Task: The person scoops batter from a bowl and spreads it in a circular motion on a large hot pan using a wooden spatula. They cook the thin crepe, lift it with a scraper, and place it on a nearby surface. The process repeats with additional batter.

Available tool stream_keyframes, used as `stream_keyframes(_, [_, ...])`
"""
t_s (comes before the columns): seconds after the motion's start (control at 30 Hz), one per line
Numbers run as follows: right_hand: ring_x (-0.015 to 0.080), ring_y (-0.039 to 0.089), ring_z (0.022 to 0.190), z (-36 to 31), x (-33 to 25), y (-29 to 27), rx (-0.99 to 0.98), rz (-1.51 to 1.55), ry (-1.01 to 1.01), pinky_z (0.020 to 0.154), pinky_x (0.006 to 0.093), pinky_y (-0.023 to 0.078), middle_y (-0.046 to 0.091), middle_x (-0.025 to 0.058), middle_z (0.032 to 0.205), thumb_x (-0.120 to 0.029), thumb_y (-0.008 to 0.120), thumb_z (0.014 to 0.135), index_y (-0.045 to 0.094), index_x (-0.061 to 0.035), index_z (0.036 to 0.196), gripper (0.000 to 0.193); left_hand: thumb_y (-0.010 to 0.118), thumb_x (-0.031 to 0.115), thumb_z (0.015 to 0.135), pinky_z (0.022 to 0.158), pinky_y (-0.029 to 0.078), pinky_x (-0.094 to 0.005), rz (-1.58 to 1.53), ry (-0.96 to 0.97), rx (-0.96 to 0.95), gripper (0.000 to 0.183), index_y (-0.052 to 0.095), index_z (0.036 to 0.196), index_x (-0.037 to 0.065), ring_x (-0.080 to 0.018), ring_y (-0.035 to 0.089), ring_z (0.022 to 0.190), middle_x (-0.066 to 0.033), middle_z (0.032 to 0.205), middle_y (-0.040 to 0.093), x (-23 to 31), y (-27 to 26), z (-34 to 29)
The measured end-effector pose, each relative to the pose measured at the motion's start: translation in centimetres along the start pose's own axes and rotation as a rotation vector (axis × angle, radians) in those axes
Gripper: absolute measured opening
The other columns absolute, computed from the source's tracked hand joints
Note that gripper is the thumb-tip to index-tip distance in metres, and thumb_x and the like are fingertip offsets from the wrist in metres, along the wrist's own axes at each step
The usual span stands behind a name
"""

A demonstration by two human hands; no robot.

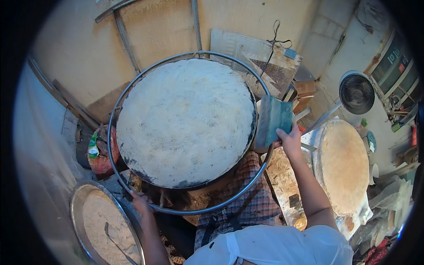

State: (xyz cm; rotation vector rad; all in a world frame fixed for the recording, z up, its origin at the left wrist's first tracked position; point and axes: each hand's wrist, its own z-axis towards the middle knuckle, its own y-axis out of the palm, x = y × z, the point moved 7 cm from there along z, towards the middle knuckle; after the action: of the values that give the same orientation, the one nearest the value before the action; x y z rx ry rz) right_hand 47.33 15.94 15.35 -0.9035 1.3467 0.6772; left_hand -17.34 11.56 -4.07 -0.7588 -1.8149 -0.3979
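A wide round griddle lies in front of me, covered with a thin pale layer of batter; its dark surface shows along the lower left edge. Around it runs a metal ring rail. My left hand is at the rail's lower left, with its fingers closed around the tube. At the griddle's right edge my right hand grips a dark green curved plate, thumb on top. The underside of the plate and some fingers are hidden.
A metal basin of pale batter with a wire-like handle stands at lower left. To the right, a stack of round flat sheets rests beside a fan. A red bag sits left of the griddle, and boards lean behind it.
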Motion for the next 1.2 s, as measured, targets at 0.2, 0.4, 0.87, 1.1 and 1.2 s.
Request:
stream_keyframes(0.2, [0.0163, 0.061, 0.054, 2.1, -2.1, 1.5, 0.136, -0.236, -0.204, 0.044, 0.0263, 0.051, 0.062, 0.0156, 0.092, 0.001, 0.057, 0.080, 0.020, 0.0019, 0.142, 0.072, 0.051, 0.047, 0.093, 0.036, 0.031, -0.0247, -0.288, -0.516, -0.448, 0.035, 0.048, 0.076, 0.017, -0.0088, 0.035, 0.039, 0.0066, 0.054, 0.040, 4.4, 2.5, 15.0])
stream_keyframes(0.4, [0.0230, 0.063, 0.068, -1.2, -2.9, 4.5, 0.022, -0.330, -0.058, 0.061, 0.0312, 0.052, 0.060, 0.0226, 0.106, 0.000, 0.055, 0.079, 0.011, 0.0007, 0.147, 0.081, 0.051, 0.049, 0.093, 0.035, 0.028, -0.0227, -0.050, -0.264, -0.355, 0.037, 0.047, 0.075, 0.017, -0.0079, 0.034, 0.039, 0.0068, 0.053, 0.038, 8.0, 2.4, 21.0])
stream_keyframes(0.87, [0.0290, 0.067, 0.068, -5.9, -0.2, 9.3, -0.323, -0.333, -0.070, 0.066, 0.0374, 0.055, 0.065, 0.0264, 0.087, -0.003, 0.055, 0.080, 0.005, -0.0008, 0.147, 0.083, 0.040, 0.021, 0.099, 0.076, 0.055, -0.0315, 0.198, -0.710, -1.345, 0.031, 0.058, 0.106, -0.003, -0.0253, 0.067, 0.086, -0.0208, 0.098, 0.066, -10.2, 10.8, -33.8])
stream_keyframes(1.1, [0.0303, 0.064, 0.055, -6.3, -0.6, 9.4, -0.221, -0.383, -0.249, 0.057, 0.0388, 0.054, 0.063, 0.0228, 0.072, -0.004, 0.053, 0.079, 0.009, -0.0053, 0.148, 0.082, 0.045, 0.012, 0.085, 0.077, 0.054, -0.0426, -0.264, -0.310, -0.347, 0.022, 0.052, 0.094, -0.007, -0.0336, 0.064, 0.084, -0.0209, 0.085, 0.063, -3.8, -1.7, -15.3])
stream_keyframes(1.2, [0.0244, 0.062, 0.050, -5.9, -1.2, 8.7, -0.303, -0.192, -0.196, 0.048, 0.0330, 0.054, 0.064, 0.0192, 0.073, -0.001, 0.052, 0.079, 0.008, -0.0072, 0.148, 0.083, 0.043, 0.028, 0.096, 0.078, 0.053, -0.0426, -0.485, -0.118, -0.294, 0.034, 0.048, 0.102, -0.005, -0.0320, 0.064, 0.084, -0.0202, 0.087, 0.063, -1.9, 0.8, -15.4])
